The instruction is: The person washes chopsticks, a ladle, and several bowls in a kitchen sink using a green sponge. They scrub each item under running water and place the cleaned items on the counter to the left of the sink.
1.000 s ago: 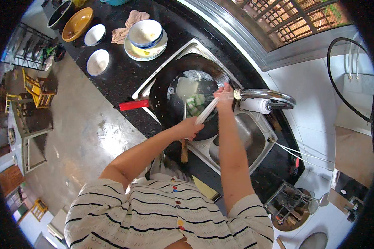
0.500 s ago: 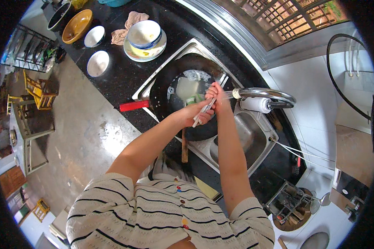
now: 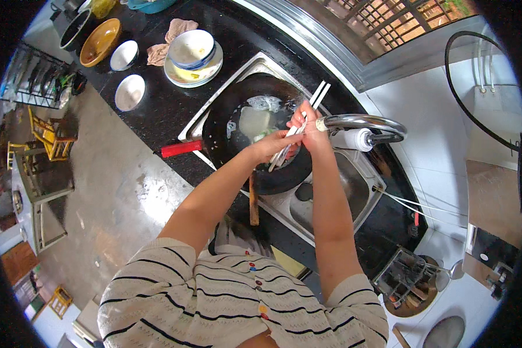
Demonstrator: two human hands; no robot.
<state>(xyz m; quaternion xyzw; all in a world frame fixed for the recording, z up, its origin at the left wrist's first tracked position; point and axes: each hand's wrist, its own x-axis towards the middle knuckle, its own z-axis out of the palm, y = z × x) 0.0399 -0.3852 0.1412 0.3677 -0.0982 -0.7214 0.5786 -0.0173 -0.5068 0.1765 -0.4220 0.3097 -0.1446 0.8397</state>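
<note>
A bundle of white chopsticks (image 3: 320, 93) lies slanted across both hands, over a dark wok (image 3: 221, 110) set in the sink. My right hand (image 3: 308, 124) is closed around its upper part, just beside the faucet spout (image 3: 325, 123). My left hand (image 3: 271, 146) is closed around the lower part, with the ends poking out below the fingers. Something green (image 3: 260, 137) shows at the left fingers; its kind is mostly hidden. Inside the wok is cloudy water (image 3: 255, 120) with white foam.
A red handle (image 3: 181, 148) juts from the wok's left side, and a wooden handle (image 3: 253, 203) from its near side. Beyond stand stacked bowls and plates (image 3: 192, 49), a small white bowl (image 3: 130, 93) and a pinkish cloth (image 3: 180, 29). The second sink basin (image 3: 348, 197) is at right.
My right hand has slid slightly right and down along the chopsticks, and their upper ends now stick out farther beyond it. Less of the green thing shows.
</note>
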